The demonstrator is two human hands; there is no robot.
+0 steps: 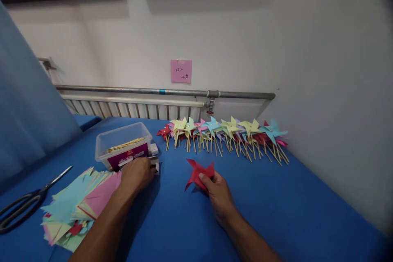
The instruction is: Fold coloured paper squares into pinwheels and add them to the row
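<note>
My right hand (pixel 218 194) pinches a red paper pinwheel (pixel 196 174) at its middle, thumb on top, held above the blue table without a stick. My left hand (pixel 137 174) is lowered at a small open box (pixel 155 165) in front of the plastic container; its fingers are hidden behind the hand. Inside the clear container (pixel 123 138) lie several thin wooden sticks (pixel 125 145). Next to my left forearm, a loose pile of cut paper squares (pixel 72 200) in blue, pink, yellow and green spreads over the cloth.
Several finished pinwheels on sticks (pixel 211 127) lie in a row along the back of the blue table (pixel 184 225). Black-handled scissors (pixel 30 202) rest at the left. A radiator (pixel 135 109) and a metal pipe (pixel 245 95) run along the wall behind.
</note>
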